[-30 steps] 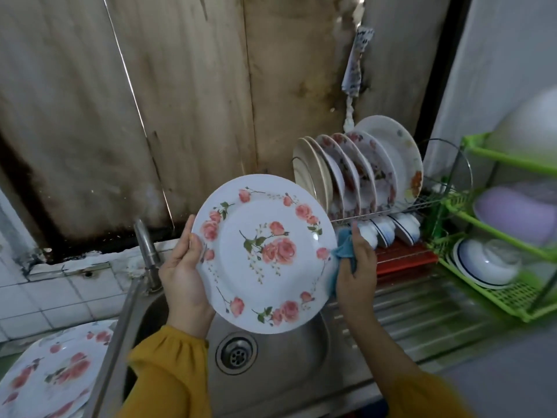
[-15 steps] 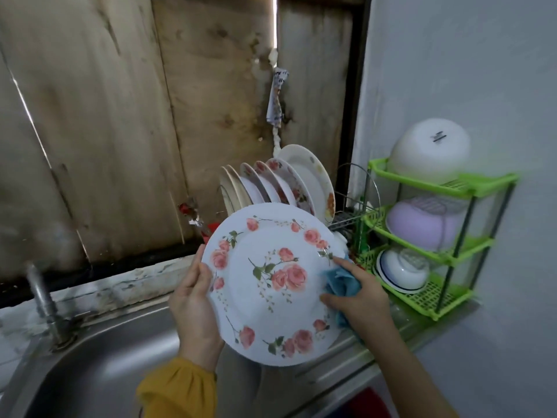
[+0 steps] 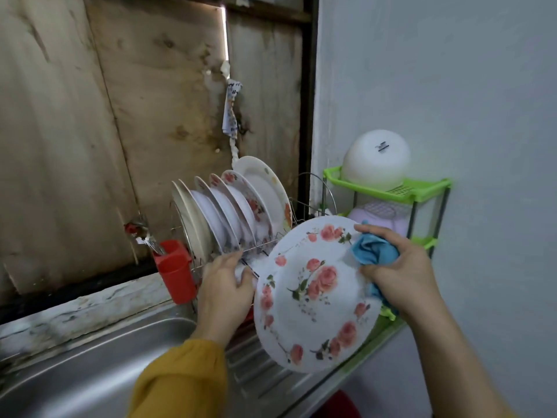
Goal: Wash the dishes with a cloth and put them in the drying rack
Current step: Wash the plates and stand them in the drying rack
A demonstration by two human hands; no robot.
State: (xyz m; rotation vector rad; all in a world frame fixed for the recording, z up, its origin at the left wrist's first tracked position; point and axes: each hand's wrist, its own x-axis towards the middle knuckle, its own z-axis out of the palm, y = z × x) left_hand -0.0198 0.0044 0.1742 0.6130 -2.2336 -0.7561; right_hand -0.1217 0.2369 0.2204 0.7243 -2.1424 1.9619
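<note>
A mustard-yellow sleeve [image 3: 184, 378] is noted nearest, over the ribbed stainless-steel drainboard [image 3: 256, 372] of the sink. Above the drainboard a round white plate with a pink rose pattern [image 3: 313, 297] is held tilted, face toward the viewer, in front of the wire drying rack [image 3: 272, 240] and not yet set in it. The plate's left rim is gripped by the left hand [image 3: 224, 294], fingers curled round the edge. A bunched blue cloth [image 3: 372, 250] is clenched in the right hand [image 3: 401, 276] and pressed against the plate's upper right rim. Behind, a row of white plates [image 3: 229, 212] is stood on edge in the rack. A red plastic cutlery holder [image 3: 176, 271] is fixed at the rack's left end. To the right, an upturned white bowl [image 3: 376, 159] is placed on the top tier of a green plastic corner shelf [image 3: 422, 191].
</note>
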